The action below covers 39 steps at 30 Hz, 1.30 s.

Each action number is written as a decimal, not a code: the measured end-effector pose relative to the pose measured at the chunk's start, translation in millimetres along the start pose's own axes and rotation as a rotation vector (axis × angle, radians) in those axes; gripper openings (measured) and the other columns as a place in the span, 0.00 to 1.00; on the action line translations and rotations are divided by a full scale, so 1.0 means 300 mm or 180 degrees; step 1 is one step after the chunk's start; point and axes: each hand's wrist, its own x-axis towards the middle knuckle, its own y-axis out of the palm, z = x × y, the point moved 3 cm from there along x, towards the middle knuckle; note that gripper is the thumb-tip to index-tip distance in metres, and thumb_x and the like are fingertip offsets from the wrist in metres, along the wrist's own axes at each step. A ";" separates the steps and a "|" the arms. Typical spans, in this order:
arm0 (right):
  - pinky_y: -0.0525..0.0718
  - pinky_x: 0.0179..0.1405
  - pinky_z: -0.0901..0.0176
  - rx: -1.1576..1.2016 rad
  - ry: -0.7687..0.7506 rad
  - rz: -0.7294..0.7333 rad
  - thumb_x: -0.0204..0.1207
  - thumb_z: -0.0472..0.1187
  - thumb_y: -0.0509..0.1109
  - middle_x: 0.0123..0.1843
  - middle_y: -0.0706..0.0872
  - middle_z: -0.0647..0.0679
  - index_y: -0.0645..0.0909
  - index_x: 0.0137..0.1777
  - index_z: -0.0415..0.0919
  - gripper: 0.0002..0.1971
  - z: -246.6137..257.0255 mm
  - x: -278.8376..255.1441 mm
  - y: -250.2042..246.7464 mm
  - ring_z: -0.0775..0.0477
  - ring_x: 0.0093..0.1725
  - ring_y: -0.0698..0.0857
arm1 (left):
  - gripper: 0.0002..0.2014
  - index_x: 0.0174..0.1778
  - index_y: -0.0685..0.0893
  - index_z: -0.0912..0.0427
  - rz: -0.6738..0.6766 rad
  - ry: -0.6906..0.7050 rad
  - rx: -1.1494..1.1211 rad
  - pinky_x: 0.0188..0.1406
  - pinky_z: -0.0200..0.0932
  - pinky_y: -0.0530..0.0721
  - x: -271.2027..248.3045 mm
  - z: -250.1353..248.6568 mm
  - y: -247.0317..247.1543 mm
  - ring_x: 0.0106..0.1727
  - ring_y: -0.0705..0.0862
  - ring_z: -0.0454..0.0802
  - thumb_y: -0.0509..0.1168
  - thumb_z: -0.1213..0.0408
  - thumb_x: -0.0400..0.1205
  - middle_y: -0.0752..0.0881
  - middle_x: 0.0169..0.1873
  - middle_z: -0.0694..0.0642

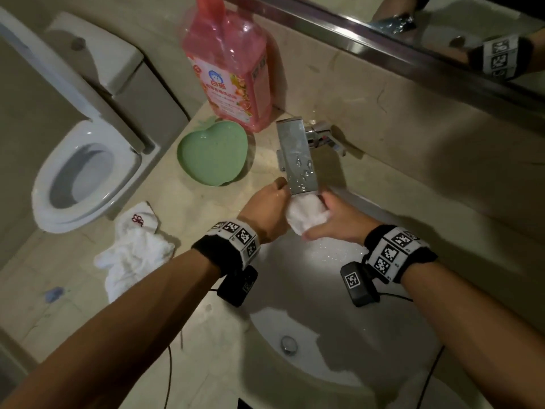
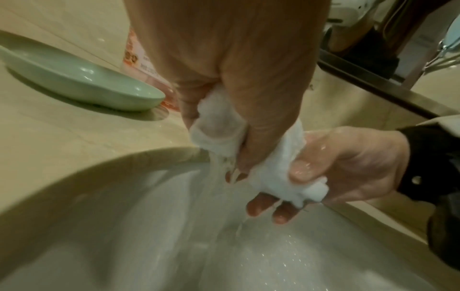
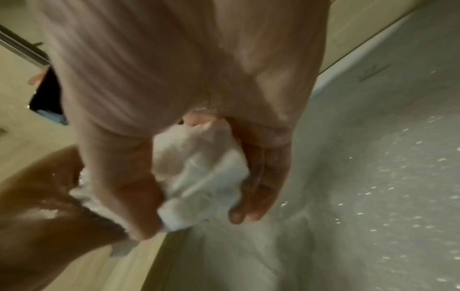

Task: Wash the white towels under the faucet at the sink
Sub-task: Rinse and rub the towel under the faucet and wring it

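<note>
- A bunched white towel (image 1: 306,218) is being held directly under the spout of the metal faucet (image 1: 298,156), above the back part of the sink (image 1: 330,364); in the left wrist view water is streaming off its lower edge into the basin.
- The left hand (image 1: 267,209) is gripping the towel's left side, fingers curled around the cloth with a fold pushing out between thumb and fingers.
- The right hand (image 1: 339,221) is gripping the other end, thumb pressing on top and fingertips curling underneath, as both wrist views show.
- The step in hand looks like rinsing and squeezing this towel under the running water; whether soap is already in it cannot be told, though the cloth is looking sodden and lumpy.
- A second white towel (image 1: 134,252), with a small red emblem on it, is lying crumpled on the counter (image 1: 182,225) to the left of the sink, well apart from the hands, and seems to be waiting for its turn.
- A green apple-shaped dish (image 1: 212,153) is sitting just left of the faucet, and a pink bottle (image 1: 231,69) of liquid is standing behind it against the wall.
- A toilet (image 1: 85,175) is showing beyond the counter's left edge, and a mirror (image 1: 460,33) is running along the wall above.
- Judging from this, the next move calls for kneading or twisting the cloth with both hands while keeping it inside the stream and over the basin, so runoff is not spilling onto the counter.
- After that, the wet towel would need wringing and a place to go before the one on the counter is picked up.
</note>
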 end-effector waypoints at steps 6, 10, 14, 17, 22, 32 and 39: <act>0.83 0.44 0.73 -0.0076 -0.0326 -0.0428 0.58 0.41 0.85 0.41 0.91 0.63 0.84 0.44 0.55 0.17 0.057 0.110 0.050 0.59 0.47 0.90 | 0.41 0.73 0.70 0.55 0.0299 -0.0580 -0.0395 0.52 0.42 0.78 -0.070 0.062 -0.051 0.54 0.82 0.58 0.79 0.48 0.66 0.78 0.59 0.57; 0.81 0.45 0.77 -0.0038 -0.0732 -0.0787 0.56 0.55 0.79 0.36 0.87 0.62 0.86 0.38 0.60 0.10 0.095 0.082 0.045 0.52 0.44 0.87 | 0.38 0.67 0.79 0.44 0.0570 -0.1029 -0.0303 0.46 0.42 0.80 -0.041 0.076 -0.054 0.50 0.86 0.53 0.76 0.34 0.62 0.88 0.53 0.49; 0.86 0.53 0.58 -0.0714 -0.0761 -0.0696 0.63 0.59 0.79 0.54 0.90 0.61 0.83 0.56 0.64 0.20 0.088 0.031 -0.002 0.59 0.56 0.88 | 0.33 0.66 0.83 0.50 0.0961 -0.1106 -0.0730 0.54 0.43 0.84 0.029 0.049 0.003 0.54 0.86 0.54 0.80 0.46 0.65 0.88 0.55 0.51; 0.81 0.57 0.56 -0.0820 -0.0327 -0.0689 0.58 0.56 0.77 0.62 0.81 0.60 0.69 0.68 0.65 0.36 0.046 -0.024 -0.070 0.53 0.61 0.84 | 0.30 0.67 0.82 0.55 0.0658 -0.0827 -0.1425 0.50 0.41 0.82 0.070 0.011 0.022 0.50 0.85 0.51 0.81 0.62 0.68 0.86 0.53 0.50; 0.85 0.52 0.56 -0.0237 -0.0126 -0.1352 0.65 0.34 0.80 0.64 0.80 0.50 0.53 0.84 0.62 0.53 0.055 -0.053 -0.170 0.48 0.58 0.84 | 0.28 0.67 0.83 0.56 0.1075 -0.0674 -0.2586 0.38 0.49 0.87 0.091 -0.044 0.021 0.38 0.86 0.51 0.81 0.63 0.70 0.88 0.46 0.55; 0.85 0.66 0.37 -0.0223 -0.0238 -0.1169 0.62 0.35 0.79 0.75 0.80 0.40 0.47 0.89 0.55 0.60 0.106 -0.069 -0.039 0.38 0.70 0.82 | 0.37 0.66 0.83 0.52 0.1213 -0.1209 -0.0909 0.51 0.40 0.85 0.011 0.009 -0.024 0.48 0.87 0.50 0.85 0.50 0.60 0.89 0.48 0.47; 0.89 0.57 0.50 0.0359 0.0088 -0.0294 0.66 0.32 0.85 0.59 0.91 0.45 0.82 0.69 0.48 0.31 0.101 -0.156 0.033 0.38 0.61 0.89 | 0.22 0.58 0.84 0.54 0.0601 -0.0219 0.0226 0.47 0.46 0.81 -0.094 -0.031 -0.095 0.53 0.86 0.61 0.76 0.54 0.69 0.88 0.53 0.59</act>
